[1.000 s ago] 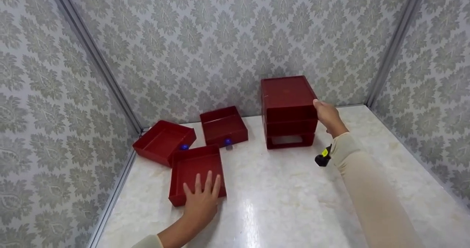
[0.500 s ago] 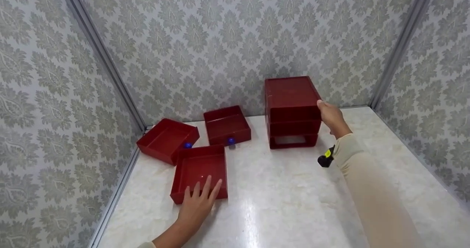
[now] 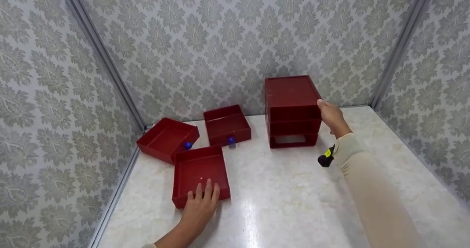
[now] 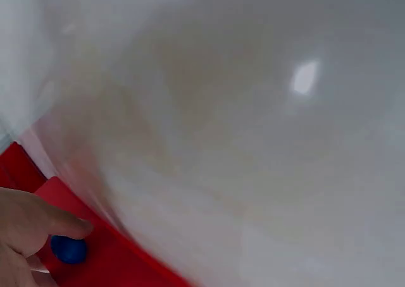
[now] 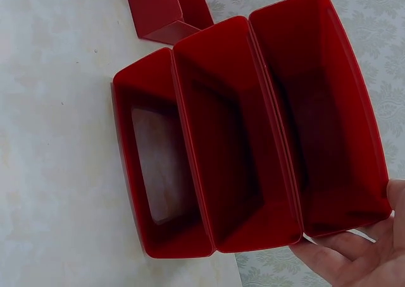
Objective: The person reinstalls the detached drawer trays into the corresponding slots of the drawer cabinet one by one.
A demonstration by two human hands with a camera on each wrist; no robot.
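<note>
A red drawer [image 3: 198, 167] lies on the table at front left, its open top facing up. My left hand [image 3: 200, 209] holds its near wall, fingers reaching over the rim. In the left wrist view the thumb lies against the front panel, beside a blue knob [image 4: 68, 250]. To the right stands a red three-tier drawer cabinet [image 3: 292, 92] with its slots bare of drawers. My right hand [image 3: 332, 117] grips the cabinet's upper right front edge. Its thumb is at the top edge and, in the right wrist view, its fingers [image 5: 326, 258] wrap around the side.
Two more red drawers, one at far left [image 3: 161, 139] touching or overlapped by the near drawer and one at the back [image 3: 226, 125], have blue knobs. Patterned walls [image 3: 235, 50] enclose the table. A black device with a yellow label [image 3: 325, 158] is at the right wrist.
The view shifts slightly between the first two frames. My left hand draws back to the drawer's near wall, and the drawer then turns a little and comes slightly nearer. The right hand keeps its grip.
</note>
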